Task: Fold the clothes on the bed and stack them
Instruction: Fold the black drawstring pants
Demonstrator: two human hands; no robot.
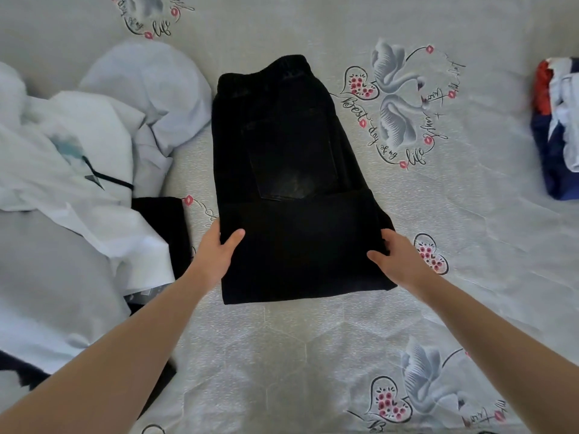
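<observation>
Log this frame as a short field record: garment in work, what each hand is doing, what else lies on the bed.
garment: black jeans, partly folded, back pocket up
left hand: grips the jeans' near left edge
right hand: grips the near right edge
left of jeans: unfolded white clothes
far right: folded pile, red, white, navy
surface: swan-print bedsheet

bedsheet (pixel 470 214) | script print beside swans: "Best day of my life" | repeated top left: "life" | other lettering unreadable
</observation>
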